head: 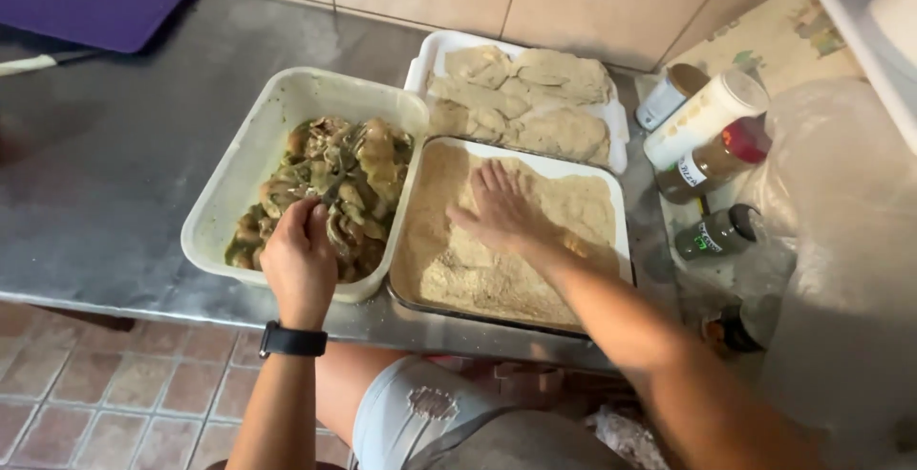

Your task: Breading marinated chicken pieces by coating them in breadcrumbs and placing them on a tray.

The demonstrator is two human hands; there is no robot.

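From the head view, the left hand [301, 255] reaches into a white plastic tub [250, 150] of marinated meat pieces [330, 188], dark and greenish with seasoning. Its fingers are curled and closed on a piece at the near edge of the heap; the rest of the meat lies just ahead of the knuckles, farther from the body. A black wristband [292, 340] sits on that wrist.

The right hand [497, 207] lies flat and open, palm down, fingers spread, pressing on the breadcrumbs [478, 269] in a shallow tray [623, 241]. Whether a piece of meat lies under the palm cannot be told, as crumbs and hand cover the spot. This tray stands touching the tub, directly to the right of the left hand, so the left hand is the nearer one to the raw meat and the right hand the nearer one to the crumbs. The tray's long axis runs away from the body, roughly in line with the right forearm.

Beyond the right hand's fingertips stands a second white tray [427, 57] stacked with breaded cutlets [535, 102], with nothing in between but the rims. To the right of the right hand, well apart, spice jars [702, 121] and a small dark bottle [716, 233] lie on the counter [115, 164], beside a clear plastic bag [841, 241]. Far to the left of the left hand a purple cutting board [95, 2] rests near the wall.
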